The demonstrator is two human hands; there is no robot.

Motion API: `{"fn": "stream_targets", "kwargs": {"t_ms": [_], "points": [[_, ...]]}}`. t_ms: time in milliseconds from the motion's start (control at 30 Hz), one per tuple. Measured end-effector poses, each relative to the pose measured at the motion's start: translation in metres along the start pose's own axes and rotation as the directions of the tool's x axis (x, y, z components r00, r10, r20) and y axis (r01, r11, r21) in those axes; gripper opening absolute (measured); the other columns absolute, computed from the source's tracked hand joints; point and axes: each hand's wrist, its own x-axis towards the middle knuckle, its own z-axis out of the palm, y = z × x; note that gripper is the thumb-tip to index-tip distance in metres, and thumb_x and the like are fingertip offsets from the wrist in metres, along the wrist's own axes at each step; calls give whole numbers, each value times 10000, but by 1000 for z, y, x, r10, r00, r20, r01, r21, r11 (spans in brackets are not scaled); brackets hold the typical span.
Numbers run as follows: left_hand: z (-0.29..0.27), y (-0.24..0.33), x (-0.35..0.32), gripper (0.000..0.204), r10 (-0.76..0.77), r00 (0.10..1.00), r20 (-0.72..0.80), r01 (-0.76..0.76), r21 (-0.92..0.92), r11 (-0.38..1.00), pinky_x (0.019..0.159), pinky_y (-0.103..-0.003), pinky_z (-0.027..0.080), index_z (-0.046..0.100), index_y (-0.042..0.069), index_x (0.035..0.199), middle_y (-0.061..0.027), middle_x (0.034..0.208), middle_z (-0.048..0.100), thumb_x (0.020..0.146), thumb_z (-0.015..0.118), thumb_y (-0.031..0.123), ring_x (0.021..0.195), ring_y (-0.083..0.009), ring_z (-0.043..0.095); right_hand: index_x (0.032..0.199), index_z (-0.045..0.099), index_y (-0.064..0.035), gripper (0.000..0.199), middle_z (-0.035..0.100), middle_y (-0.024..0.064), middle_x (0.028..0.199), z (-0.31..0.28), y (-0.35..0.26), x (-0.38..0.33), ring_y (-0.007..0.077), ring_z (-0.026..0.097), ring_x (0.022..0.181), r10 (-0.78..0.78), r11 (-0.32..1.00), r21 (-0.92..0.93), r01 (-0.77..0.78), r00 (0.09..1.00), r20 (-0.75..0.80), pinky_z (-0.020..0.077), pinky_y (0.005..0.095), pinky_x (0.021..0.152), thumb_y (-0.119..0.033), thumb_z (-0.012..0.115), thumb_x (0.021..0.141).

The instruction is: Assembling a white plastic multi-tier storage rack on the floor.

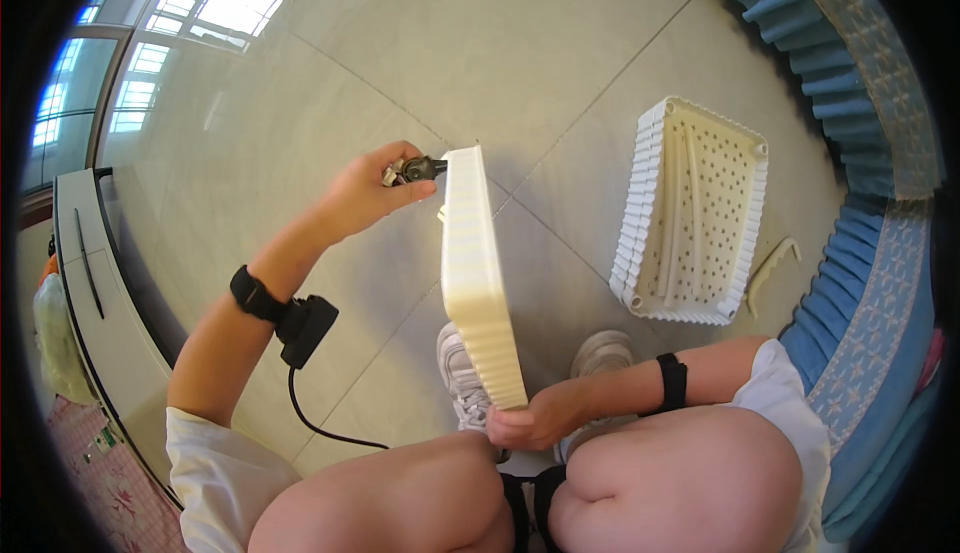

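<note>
My right hand [535, 418] grips the near lower corner of a white ribbed plastic basket [480, 273], held up on edge between my knees. My left hand [368, 191] pinches a small dark metal caster wheel [415, 168] against the basket's far top corner. A second white perforated basket [692, 215] lies open side up on the tiled floor to the right. A loose cream plastic piece [770, 271] lies beside that basket.
Grey tiled floor [420, 43] spreads ahead. A blue pleated bed skirt [860, 153] curves along the right. A white cabinet [95, 283] stands at the left. My white sneakers [600, 353] rest below the held basket. A black wrist device with a cable [305, 328] hangs from my left wrist.
</note>
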Motion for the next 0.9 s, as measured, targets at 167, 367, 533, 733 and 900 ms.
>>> {"fn": "stream_targets", "kwargs": {"t_ms": [167, 367, 533, 733, 900], "points": [[-5, 39, -33, 242, 129, 981, -146, -147, -122, 982, 618, -254, 428, 572, 69, 1011, 25, 874, 598, 906, 741, 205, 735, -67, 498, 1014, 696, -75, 225, 656, 43, 1138, -35, 76, 0, 231, 611, 1059, -99, 994, -93, 60, 862, -497, 452, 406, 990, -178, 509, 942], [2, 65, -69, 231, 304, 892, -336, -344, -65, 937, 656, -235, 430, 527, 66, 965, 13, 866, 600, 898, 743, 113, 759, -61, 509, 1145, 656, -136, 524, 536, 173, 1326, -121, 146, 4, 355, 491, 1248, 686, 727, 394, -562, 616, -387, 366, 522, 1033, -564, 613, 846], [-6, 68, -85, 265, 315, 804, -504, -402, -70, 913, 707, -235, 436, 515, 52, 952, 4, 867, 593, 875, 766, 88, 792, -69, 528, 1432, 461, -52, 1011, 295, 355, 1510, -94, 189, 0, 458, 253, 1452, 759, 324, 939, -114, 625, -186, 176, 578, 1165, -752, 665, 731], [12, 74, -86, 290, 428, 769, -475, -478, 17, 878, 666, -241, 445, 511, 40, 956, -27, 888, 631, 863, 781, 92, 757, -72, 537, 1512, 328, -16, 926, 266, 219, 1593, -91, 199, 5, 351, 195, 1505, 804, 335, 701, -629, 579, 135, 190, 460, 1197, -303, 789, 762], [-2, 99, -99, 342, 650, 723, -233, -553, 368, 747, 588, -292, 471, 585, 39, 920, -64, 884, 621, 722, 847, 134, 710, -201, 591, 1319, 475, -24, 672, 545, 139, 1302, -93, 207, 15, 303, 507, 1264, 832, 241, 787, -569, 538, 134, 373, 419, 1082, -95, 772, 720]]}}
